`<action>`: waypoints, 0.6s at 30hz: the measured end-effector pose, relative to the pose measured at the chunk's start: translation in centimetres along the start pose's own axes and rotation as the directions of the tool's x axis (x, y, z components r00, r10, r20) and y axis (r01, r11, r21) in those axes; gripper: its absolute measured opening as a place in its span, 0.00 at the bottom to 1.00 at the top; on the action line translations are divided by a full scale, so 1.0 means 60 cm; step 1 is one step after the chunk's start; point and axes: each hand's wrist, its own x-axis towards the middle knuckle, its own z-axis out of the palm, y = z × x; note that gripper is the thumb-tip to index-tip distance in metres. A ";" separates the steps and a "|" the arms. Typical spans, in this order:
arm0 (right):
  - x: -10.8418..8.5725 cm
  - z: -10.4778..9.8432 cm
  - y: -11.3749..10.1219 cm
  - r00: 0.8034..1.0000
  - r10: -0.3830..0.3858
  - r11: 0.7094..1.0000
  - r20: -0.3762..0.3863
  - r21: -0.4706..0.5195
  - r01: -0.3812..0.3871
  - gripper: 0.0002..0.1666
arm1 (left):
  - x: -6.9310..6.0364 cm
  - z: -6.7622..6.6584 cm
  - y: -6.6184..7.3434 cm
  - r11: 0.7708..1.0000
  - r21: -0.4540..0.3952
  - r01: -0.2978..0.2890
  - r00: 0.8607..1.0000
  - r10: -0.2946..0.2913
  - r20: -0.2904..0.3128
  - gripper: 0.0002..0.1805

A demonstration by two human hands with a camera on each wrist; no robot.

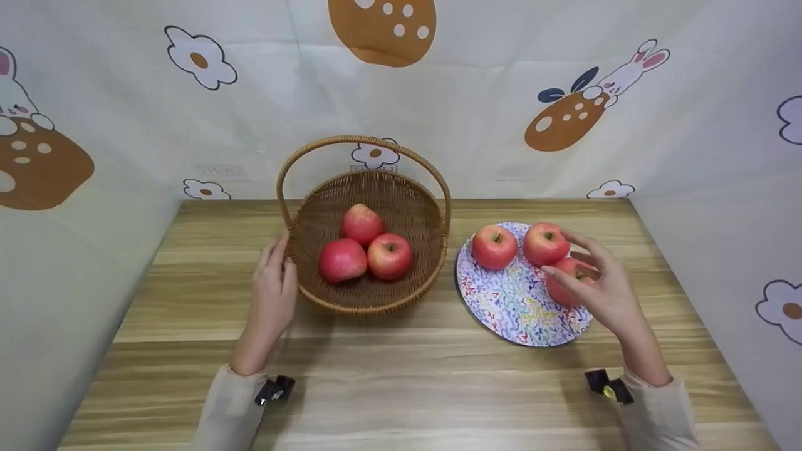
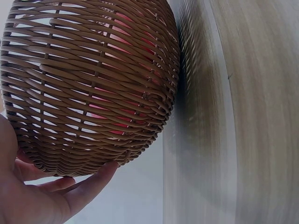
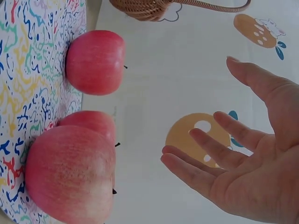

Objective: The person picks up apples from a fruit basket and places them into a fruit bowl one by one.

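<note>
Apples rest on a plate, centre right; I see the right hand spread nearby; left hand, relaxed, touches the basket.

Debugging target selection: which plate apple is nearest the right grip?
The front apple, lowest of the plate's three in the head view. The right grip partly hides it; the back-left apple and back-right apple lie farther off.

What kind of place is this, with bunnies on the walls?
Maybe a small indoor booth for tabletop activities: a wooden table with pale bunny-print sheets on three sides, and a basket of apples standing on it.
</note>
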 end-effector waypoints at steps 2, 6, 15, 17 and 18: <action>0.000 0.005 0.001 1.000 -0.010 1.000 -0.002 0.012 0.010 0.41 | 0.000 0.000 0.000 1.000 0.002 0.000 1.000 0.000 -0.002 0.26; -0.001 0.013 0.000 1.000 -0.012 1.000 -0.006 0.026 0.012 0.41 | 0.001 0.000 0.000 1.000 -0.007 -0.002 1.000 0.002 -0.004 0.26; -0.007 0.028 -0.012 1.000 -0.008 1.000 0.008 0.006 0.008 0.41 | 0.000 -0.001 0.000 1.000 -0.020 0.014 1.000 -0.013 0.016 0.27; -0.008 0.031 -0.015 1.000 -0.021 1.000 0.007 -0.003 0.021 0.41 | 0.000 -0.002 0.000 1.000 -0.024 0.016 1.000 -0.016 0.020 0.27; -0.008 0.033 -0.016 1.000 -0.025 1.000 0.007 -0.003 0.025 0.40 | -0.001 -0.002 0.000 0.999 -0.027 0.018 1.000 -0.017 0.022 0.27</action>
